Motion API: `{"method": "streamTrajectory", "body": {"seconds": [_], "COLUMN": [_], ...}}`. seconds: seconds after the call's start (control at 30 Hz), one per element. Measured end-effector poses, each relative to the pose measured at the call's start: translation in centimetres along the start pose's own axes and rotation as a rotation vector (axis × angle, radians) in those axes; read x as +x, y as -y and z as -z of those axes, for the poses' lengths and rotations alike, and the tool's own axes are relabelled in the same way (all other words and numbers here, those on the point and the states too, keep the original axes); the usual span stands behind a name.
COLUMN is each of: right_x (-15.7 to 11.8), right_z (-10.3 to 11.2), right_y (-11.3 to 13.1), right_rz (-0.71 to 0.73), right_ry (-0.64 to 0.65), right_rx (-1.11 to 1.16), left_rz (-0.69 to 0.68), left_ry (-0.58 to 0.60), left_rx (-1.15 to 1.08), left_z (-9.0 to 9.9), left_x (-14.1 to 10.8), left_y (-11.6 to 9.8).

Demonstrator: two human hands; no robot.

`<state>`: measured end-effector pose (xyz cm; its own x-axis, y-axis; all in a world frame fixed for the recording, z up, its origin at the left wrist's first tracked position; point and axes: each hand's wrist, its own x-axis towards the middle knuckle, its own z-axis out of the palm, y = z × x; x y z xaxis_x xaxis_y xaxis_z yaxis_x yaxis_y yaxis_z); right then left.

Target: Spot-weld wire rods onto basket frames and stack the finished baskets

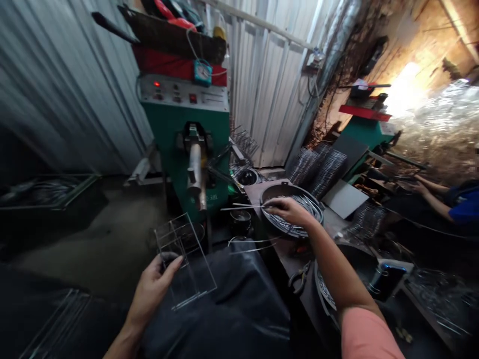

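Note:
My left hand (153,286) grips the lower edge of a rectangular wire frame (184,261), which stands upright in front of me over my dark lap. My right hand (288,212) is over a round metal pan (288,188) heaped with coiled wire, its fingers closed on several thin metal wires (243,206). These wires stick out to the left past the pan's rim. A few more loose wires (254,244) lie across my lap, below the pan.
A green machine (190,164) with a control panel stands ahead, between corrugated metal walls (269,89). Stacks of wire racks (329,172) sit behind the pan, and pliers (299,278) lie near it. A co-worker's blue-sleeved arm (434,199) works at the right.

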<state>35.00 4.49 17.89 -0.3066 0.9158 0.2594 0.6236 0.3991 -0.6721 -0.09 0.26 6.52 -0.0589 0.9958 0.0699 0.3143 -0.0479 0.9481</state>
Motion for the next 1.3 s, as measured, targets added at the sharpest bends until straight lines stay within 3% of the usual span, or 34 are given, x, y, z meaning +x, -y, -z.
{"method": "streamTrajectory", "body": {"seconds": [0.1, 0.27, 0.4, 0.53, 0.7, 0.93, 1.3], "right_x": [2.5, 4.6, 5.6, 6.6, 8.0, 10.0, 11.6], "right_z": [-3.8, -7.4, -10.5, -12.7, -14.3, -16.0, -15.7], "right_y": [0.5, -0.9, -2.7, -5.0, -7.1, -7.2, -8.2], "right_rz": [0.054, 0.064, -0.033, -0.184, -0.279, -0.317, -0.221], "right_ry": [0.072, -0.013, -0.088, 0.002, -0.035, -0.020, 0.086], "right_rx": [0.070, 0.150, 0.256, 0.357, 0.445, 0.476, 0.366], "left_rz": [-0.062, -0.118, -0.124, -0.125, -0.026, 0.017, 0.029], "left_ry": [-0.082, -0.170, -0.160, -0.093, 0.019, 0.079, 0.129], "left_rx": [0.040, 0.038, 0.008, -0.048, -0.176, -0.234, -0.277], "left_z": [1.6, 3.6, 3.5, 2.5, 1.2, -0.3, -0.5], "left_x": [1.7, 5.2, 7.5, 9.0, 10.0, 11.1, 12.2], "left_y": [-0.8, -1.1, -0.4, 1.3, 3.1, 4.1, 4.9]}}
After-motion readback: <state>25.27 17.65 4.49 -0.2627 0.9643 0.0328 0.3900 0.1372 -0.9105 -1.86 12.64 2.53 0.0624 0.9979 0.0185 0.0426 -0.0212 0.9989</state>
